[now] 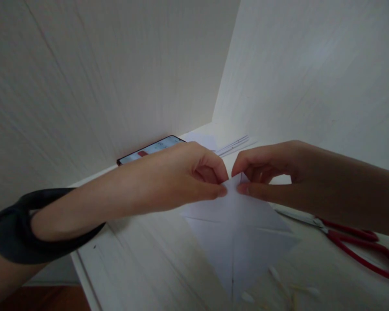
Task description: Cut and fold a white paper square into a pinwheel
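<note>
A creased sheet of white paper (236, 242) hangs or lies with one corner toward me, fold lines crossing near its middle. My left hand (207, 172) pinches its far corner between thumb and forefinger. From the other side my right hand (262, 172) pinches the same corner, thumb on top, the fingertips of both hands close together. Below my right forearm rest scissors (340, 235) with red handles, the blade tips partly behind the paper.
A phone (145, 151) with a lit screen leans by the wall, partly behind my left arm. Thin paper strips (235, 146) lie beyond my hands. Several cotton swabs (278, 278) are near the front. Pale walls (298, 77) meet behind the white tabletop (142, 255), whose edge shows at left.
</note>
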The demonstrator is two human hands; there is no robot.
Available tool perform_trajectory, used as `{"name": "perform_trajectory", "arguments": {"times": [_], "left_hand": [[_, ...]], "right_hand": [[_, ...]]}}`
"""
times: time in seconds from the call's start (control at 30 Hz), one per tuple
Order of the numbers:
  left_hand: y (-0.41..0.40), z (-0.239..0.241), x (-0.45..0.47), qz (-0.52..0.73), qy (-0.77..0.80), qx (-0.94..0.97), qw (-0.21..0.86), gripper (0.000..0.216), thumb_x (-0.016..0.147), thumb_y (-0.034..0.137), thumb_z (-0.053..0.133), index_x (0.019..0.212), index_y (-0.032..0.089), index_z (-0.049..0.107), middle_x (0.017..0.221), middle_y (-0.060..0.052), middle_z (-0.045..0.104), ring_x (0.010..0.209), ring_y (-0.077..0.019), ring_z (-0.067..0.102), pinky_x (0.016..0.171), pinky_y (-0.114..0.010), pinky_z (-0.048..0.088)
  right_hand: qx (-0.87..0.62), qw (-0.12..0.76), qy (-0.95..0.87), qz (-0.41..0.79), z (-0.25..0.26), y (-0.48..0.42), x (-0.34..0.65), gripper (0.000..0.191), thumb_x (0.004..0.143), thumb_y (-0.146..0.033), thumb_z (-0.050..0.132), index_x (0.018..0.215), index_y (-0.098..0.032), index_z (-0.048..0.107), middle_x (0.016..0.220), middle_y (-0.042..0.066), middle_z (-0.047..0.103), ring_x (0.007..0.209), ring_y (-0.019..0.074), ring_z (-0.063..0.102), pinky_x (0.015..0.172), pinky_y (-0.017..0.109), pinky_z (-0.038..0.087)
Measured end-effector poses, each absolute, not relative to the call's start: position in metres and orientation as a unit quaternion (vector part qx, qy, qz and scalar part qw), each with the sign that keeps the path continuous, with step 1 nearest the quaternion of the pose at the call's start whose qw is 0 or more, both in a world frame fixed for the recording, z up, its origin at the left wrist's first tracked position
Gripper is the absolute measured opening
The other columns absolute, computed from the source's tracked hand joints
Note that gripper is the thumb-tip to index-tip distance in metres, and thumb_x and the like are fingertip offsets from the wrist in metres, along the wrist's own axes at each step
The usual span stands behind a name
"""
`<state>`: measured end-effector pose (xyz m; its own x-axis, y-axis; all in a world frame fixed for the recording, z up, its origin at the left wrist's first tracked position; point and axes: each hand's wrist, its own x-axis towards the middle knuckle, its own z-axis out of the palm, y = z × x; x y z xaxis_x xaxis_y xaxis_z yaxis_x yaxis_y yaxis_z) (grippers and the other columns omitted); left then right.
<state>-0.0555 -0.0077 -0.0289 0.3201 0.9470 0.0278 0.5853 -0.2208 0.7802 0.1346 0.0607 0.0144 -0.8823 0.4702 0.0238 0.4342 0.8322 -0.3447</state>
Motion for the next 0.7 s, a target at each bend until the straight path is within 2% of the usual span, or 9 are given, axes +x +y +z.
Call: {"name": "perform_trajectory", "arguments": {"times": [0.1,0.27,0.47,0.57,0.7], "left_hand": [[-0.007,-0.028,-0.053,0.260,0.519,0.724,0.374,0.012,0.080,0.028,0.055,0.075,0.021,0.064,0.057,0.006,0.048,0.050,-0.0069,0.040,0.044,-0.018,0.029],[-0.007,-0.026,-0.049,0.277,0.499,0.699,0.431,0.011,0.079,0.028,0.058,0.084,0.022,0.066,0.064,0.005,0.060,0.056,-0.0085,0.052,0.048,-0.018,0.037],[-0.009,-0.026,-0.049,0.299,0.492,0.735,0.359,0.022,0.085,0.033,0.052,0.075,0.021,0.067,0.060,0.004,0.061,0.054,-0.0099,0.054,0.045,-0.019,0.037],[-0.010,-0.025,-0.049,0.292,0.481,0.739,0.370,0.023,0.086,0.032,0.050,0.076,0.021,0.067,0.062,0.004,0.063,0.058,-0.0106,0.057,0.047,-0.019,0.039],[-0.010,-0.025,-0.049,0.287,0.479,0.729,0.395,0.020,0.085,0.028,0.050,0.078,0.022,0.068,0.069,0.003,0.068,0.066,-0.0125,0.063,0.053,-0.019,0.045]], "right_hand": [[-0.250,0.059,-0.949,0.181,0.016,0.059,0.135,0.014,0.083,-0.025,0.055,0.077,-0.023,0.067,0.073,-0.002,0.068,0.063,0.0145,0.061,0.053,0.024,0.043],[-0.277,0.092,-0.936,0.196,0.019,0.051,0.133,0.012,0.081,-0.026,0.056,0.074,-0.022,0.066,0.075,0.001,0.069,0.066,0.0168,0.063,0.054,0.025,0.047],[-0.316,0.096,-0.927,0.177,0.025,0.036,0.131,0.008,0.081,-0.024,0.057,0.078,-0.024,0.064,0.078,0.001,0.069,0.072,0.0195,0.066,0.061,0.029,0.052],[-0.302,0.099,-0.937,0.148,0.025,0.034,0.132,0.008,0.081,-0.024,0.056,0.077,-0.024,0.063,0.078,0.000,0.069,0.071,0.0188,0.065,0.060,0.028,0.051],[-0.264,0.158,-0.944,0.121,0.020,0.033,0.136,0.012,0.083,-0.023,0.055,0.075,-0.026,0.064,0.075,-0.003,0.069,0.066,0.0168,0.065,0.060,0.028,0.049]]}}
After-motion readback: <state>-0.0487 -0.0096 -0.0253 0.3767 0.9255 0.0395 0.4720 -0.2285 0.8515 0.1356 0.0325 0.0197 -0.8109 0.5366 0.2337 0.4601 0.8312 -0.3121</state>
